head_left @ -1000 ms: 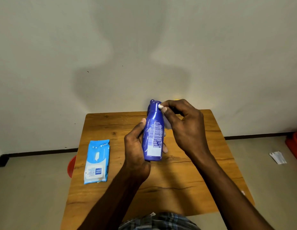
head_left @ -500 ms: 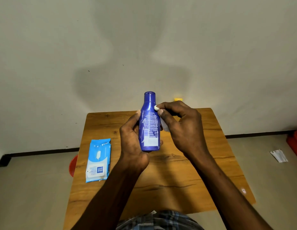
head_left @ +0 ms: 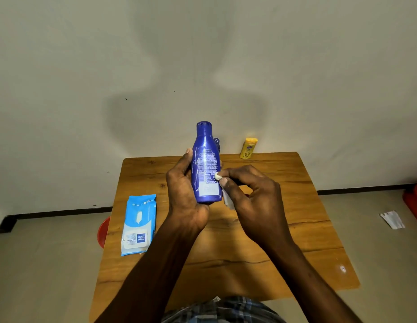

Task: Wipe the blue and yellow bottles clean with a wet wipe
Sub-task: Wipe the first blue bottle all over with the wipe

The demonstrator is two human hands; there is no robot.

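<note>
Blue bottle (head_left: 207,164): upright above the tabletop (head_left: 284,229), gripped by left hand (head_left: 186,194). Right hand (head_left: 254,194) pinches wet wipe (head_left: 227,199) against its side. Yellow bottle (head_left: 248,148): far edge. Wipes pack (head_left: 138,224): left edge.

Glossy plastic blue bottle (head_left: 207,169), grained wooden table (head_left: 284,229)
</note>
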